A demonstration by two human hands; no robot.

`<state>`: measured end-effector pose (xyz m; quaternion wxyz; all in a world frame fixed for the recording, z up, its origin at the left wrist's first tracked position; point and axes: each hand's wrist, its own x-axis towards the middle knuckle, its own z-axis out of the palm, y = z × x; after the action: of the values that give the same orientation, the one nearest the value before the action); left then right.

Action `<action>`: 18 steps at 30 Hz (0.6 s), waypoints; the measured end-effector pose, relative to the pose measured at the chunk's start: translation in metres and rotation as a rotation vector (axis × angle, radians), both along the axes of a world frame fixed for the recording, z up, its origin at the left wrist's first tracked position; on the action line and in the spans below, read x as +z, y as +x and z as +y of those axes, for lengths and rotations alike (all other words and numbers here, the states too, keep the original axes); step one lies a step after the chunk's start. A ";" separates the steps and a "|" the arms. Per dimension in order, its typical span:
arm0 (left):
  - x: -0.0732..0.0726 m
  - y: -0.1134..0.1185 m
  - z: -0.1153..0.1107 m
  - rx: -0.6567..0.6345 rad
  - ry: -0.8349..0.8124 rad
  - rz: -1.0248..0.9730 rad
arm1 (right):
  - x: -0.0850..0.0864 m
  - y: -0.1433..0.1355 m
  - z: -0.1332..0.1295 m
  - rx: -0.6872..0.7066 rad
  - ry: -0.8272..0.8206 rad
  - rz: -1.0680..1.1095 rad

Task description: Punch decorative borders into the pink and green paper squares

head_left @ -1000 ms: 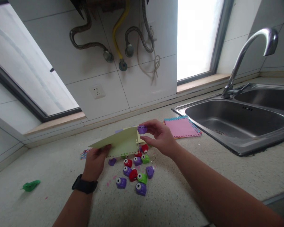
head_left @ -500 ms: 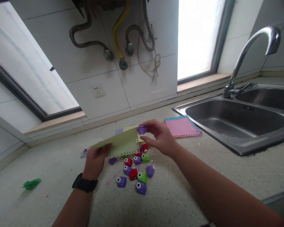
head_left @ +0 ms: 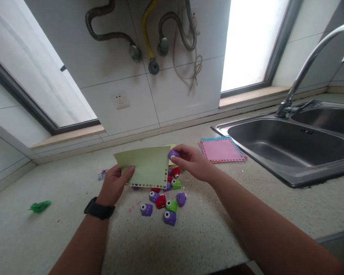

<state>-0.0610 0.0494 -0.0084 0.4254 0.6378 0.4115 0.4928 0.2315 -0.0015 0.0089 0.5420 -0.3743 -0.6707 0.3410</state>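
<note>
My left hand (head_left: pixel 116 182) grips a pale green sheet of paper (head_left: pixel 146 166) by its left side, thumb on the front face. Small punched shapes run along the sheet's bottom and lower right edges. Between the thumb and fingers of my right hand (head_left: pixel 193 160) is a purple craft punch (head_left: pixel 173 154), held at the sheet's upper right edge; whether the paper sits in its slot I cannot tell. Below the sheet, several more punches lie on the counter, among them a red punch (head_left: pixel 161 201), a green punch (head_left: pixel 171 205) and a purple punch (head_left: pixel 170 217).
A stack of coloured sheets (head_left: pixel 222 149), pink on top with punched borders, lies by the steel sink (head_left: pixel 263 152). Paper bits (head_left: pixel 102 175) are heaped left of my hand. A crumpled green item (head_left: pixel 40 206) lies far left. Pipes (head_left: pixel 153 65) hang on the wall behind.
The green sheet has been tilted up to face me more, showing its punched edge. My right hand has turned the purple punch at the sheet's right edge. The view has shifted slightly.
</note>
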 end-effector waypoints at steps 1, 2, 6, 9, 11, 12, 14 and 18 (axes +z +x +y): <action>0.000 -0.001 0.000 -0.017 -0.026 -0.007 | -0.001 0.000 0.000 -0.002 -0.015 -0.023; 0.000 -0.001 0.000 -0.032 -0.050 -0.013 | -0.002 0.000 0.000 -0.002 -0.029 -0.042; 0.002 -0.002 -0.002 -0.074 -0.119 -0.015 | -0.005 0.000 0.000 0.026 -0.108 -0.080; 0.003 -0.002 -0.003 -0.092 -0.164 -0.020 | -0.005 -0.001 0.000 0.074 -0.186 -0.088; 0.003 -0.002 -0.003 -0.106 -0.188 -0.032 | -0.004 -0.003 0.000 0.118 -0.231 -0.079; 0.003 -0.003 -0.002 -0.115 -0.196 -0.031 | -0.004 -0.004 0.000 0.134 -0.250 -0.073; 0.002 -0.003 -0.001 -0.130 -0.205 -0.014 | -0.005 -0.007 0.000 0.161 -0.293 -0.061; 0.001 -0.003 0.000 -0.123 -0.188 0.015 | -0.010 -0.012 0.001 0.215 -0.391 0.008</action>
<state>-0.0637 0.0496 -0.0077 0.5099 0.6228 0.4190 0.4201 0.2192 -0.0003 -0.0013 0.4222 -0.3972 -0.6258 0.5218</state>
